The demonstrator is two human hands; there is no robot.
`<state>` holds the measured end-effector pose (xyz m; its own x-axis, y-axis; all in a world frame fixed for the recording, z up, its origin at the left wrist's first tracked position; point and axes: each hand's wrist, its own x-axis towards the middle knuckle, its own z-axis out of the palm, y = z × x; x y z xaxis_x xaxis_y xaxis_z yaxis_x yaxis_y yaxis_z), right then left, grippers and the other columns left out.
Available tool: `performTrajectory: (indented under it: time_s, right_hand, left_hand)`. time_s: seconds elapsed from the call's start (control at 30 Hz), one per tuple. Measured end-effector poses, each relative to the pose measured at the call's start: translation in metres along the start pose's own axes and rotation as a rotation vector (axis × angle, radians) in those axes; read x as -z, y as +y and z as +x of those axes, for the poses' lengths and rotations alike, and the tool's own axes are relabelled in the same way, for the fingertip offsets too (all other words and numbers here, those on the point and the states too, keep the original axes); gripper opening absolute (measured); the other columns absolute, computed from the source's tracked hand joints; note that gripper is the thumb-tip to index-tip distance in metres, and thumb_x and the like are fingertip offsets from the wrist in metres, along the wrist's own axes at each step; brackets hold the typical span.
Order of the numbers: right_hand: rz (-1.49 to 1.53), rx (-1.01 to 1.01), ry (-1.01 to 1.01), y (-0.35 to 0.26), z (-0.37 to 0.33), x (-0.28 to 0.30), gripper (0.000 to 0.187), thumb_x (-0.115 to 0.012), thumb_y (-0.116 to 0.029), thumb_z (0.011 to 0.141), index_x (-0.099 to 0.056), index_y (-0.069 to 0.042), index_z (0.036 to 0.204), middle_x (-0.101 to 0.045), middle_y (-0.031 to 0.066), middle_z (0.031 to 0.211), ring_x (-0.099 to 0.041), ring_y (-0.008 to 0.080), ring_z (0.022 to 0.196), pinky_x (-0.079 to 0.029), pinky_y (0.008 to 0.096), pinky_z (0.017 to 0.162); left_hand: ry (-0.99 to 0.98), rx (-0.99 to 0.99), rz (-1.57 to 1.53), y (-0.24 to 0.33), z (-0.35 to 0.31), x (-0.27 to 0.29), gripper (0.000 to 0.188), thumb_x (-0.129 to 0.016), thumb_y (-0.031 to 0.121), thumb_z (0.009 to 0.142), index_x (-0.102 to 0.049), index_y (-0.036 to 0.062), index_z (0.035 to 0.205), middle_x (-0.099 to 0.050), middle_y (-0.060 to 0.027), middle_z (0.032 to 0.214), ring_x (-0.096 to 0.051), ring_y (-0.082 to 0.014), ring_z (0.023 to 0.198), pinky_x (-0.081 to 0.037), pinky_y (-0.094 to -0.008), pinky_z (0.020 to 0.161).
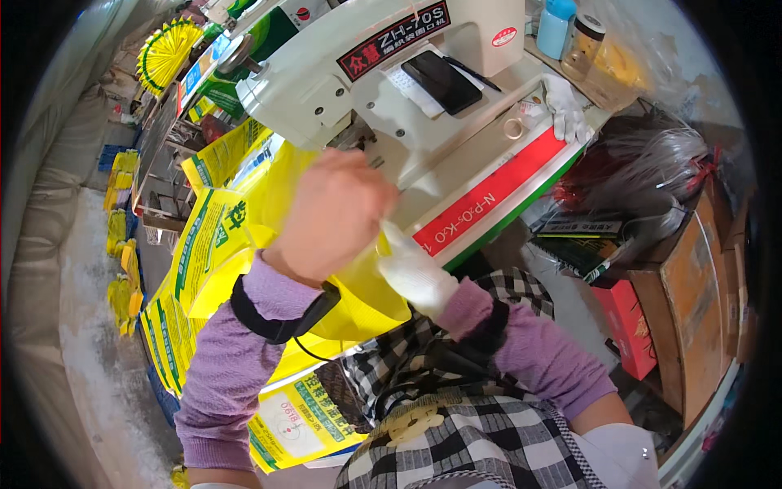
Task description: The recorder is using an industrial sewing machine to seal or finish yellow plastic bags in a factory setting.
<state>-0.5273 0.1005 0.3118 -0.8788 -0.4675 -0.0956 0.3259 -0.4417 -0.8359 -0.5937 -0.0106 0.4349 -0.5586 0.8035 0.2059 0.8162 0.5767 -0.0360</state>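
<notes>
Yellow printed woven bags (204, 236) are heaped on my left and beneath my hands. My left hand (338, 213), bare and blurred by motion, is over the yellow bag (358, 293) in front of me, close to the needle area of a white sewing machine (326, 61). Its fingers are smeared, so their grip does not show clearly. In a white glove, my right hand (417, 273) is closed on the edge of that same bag, just right of and below my left hand. Both wrists wear black straps over purple sleeves.
A black phone (442, 81) and a pen (474, 73) rest on the machine. A white glove (564, 110) and a tape ring (513, 128) lie at its bed's right end. Farther right are a blue bottle (556, 28), a jar (583, 45) and a cardboard box (692, 285).
</notes>
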Motion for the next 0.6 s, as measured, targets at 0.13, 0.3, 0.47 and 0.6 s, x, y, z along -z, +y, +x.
performTrajectory:
  time_s: [0.13,0.3,0.47,0.6]
  right_hand:
    - [-0.126,-0.073,-0.060,0.031,-0.063,0.011,0.046,-0.046,-0.008,0.087,-0.042,0.001,0.132,-0.059,0.0192,0.113,-0.058,0.0280,0.106,-0.044,0.0336,0.094]
    - [-0.457,-0.121,-0.031,0.013,-0.063,0.018,0.046,-0.047,-0.018,0.089,-0.043,0.002,0.131,-0.061,0.0268,0.098,-0.061,0.0399,0.094,-0.048,0.0402,0.080]
    - [-0.819,0.046,0.147,0.020,-0.058,0.006,0.061,-0.051,-0.013,0.083,-0.033,-0.002,0.141,-0.058,0.0268,0.070,-0.060,0.0424,0.067,-0.048,0.0477,0.064]
    - [-0.962,-0.019,0.066,-0.001,-0.073,-0.002,0.071,-0.052,0.001,0.078,-0.030,-0.006,0.146,-0.056,0.0187,0.059,-0.056,0.0376,0.052,-0.046,0.0441,0.054]
  left_hand:
    - [-0.306,-0.208,-0.335,0.064,-0.103,-0.044,0.018,-0.058,0.026,0.087,-0.056,0.0087,0.090,-0.057,-0.0064,0.061,-0.061,-0.0265,0.061,-0.049,-0.0378,0.056]
    - [-0.733,0.157,-0.248,0.104,-0.083,-0.012,0.025,-0.055,0.029,0.090,-0.054,0.0048,0.091,-0.057,-0.0072,0.055,-0.061,-0.0277,0.050,-0.048,-0.0370,0.050]
    - [-0.711,-0.145,-0.357,0.077,-0.075,-0.017,0.016,-0.056,0.017,0.080,-0.057,0.0065,0.092,-0.058,-0.0073,0.064,-0.063,-0.0262,0.065,-0.049,-0.0360,0.061]
    - [-0.476,-0.316,-0.355,-0.018,-0.065,-0.014,0.015,-0.062,0.015,0.075,-0.062,0.0112,0.090,-0.059,-0.0078,0.072,-0.062,-0.0296,0.076,-0.048,-0.0395,0.072]
